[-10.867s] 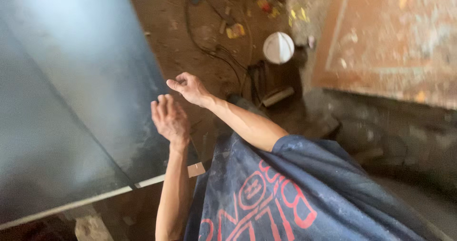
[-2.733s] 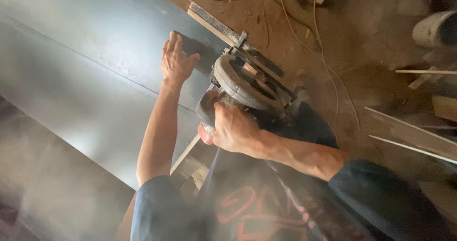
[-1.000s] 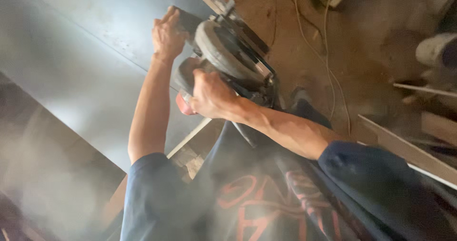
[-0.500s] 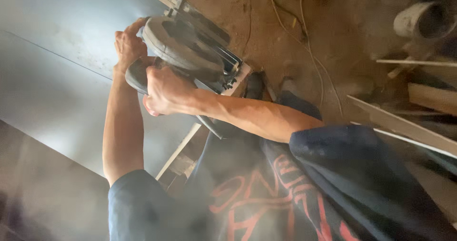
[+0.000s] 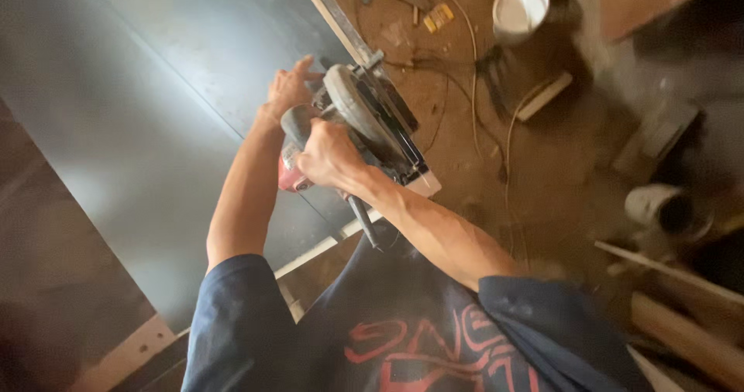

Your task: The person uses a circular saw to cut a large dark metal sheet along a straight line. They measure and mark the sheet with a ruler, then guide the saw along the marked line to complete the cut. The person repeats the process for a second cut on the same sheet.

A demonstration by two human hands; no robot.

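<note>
A circular saw (image 5: 364, 125) with a grey blade guard and a red rear part rests at the right edge of a large dark sheet of board (image 5: 155, 128). My right hand (image 5: 329, 156) is shut on the saw's handle. My left hand (image 5: 288, 90) lies flat on the board just left of the saw, fingers spread, touching its front. A narrow wooden strip (image 5: 341, 24) runs along the board's edge ahead of the saw. The saw's cord (image 5: 364, 221) hangs down toward my dark blue shirt.
On the dirt floor to the right lie a white bucket (image 5: 519, 5), a grey pipe piece (image 5: 659, 206), cables (image 5: 473, 90), a small yellow object (image 5: 439, 16) and wooden laths (image 5: 674, 276). A pale wooden support (image 5: 128, 353) shows under the board's near edge.
The dust haze has thinned. The view has swung, so the saw and both hands now sit nearer the middle, and the white bucket has come into view at the top right.
</note>
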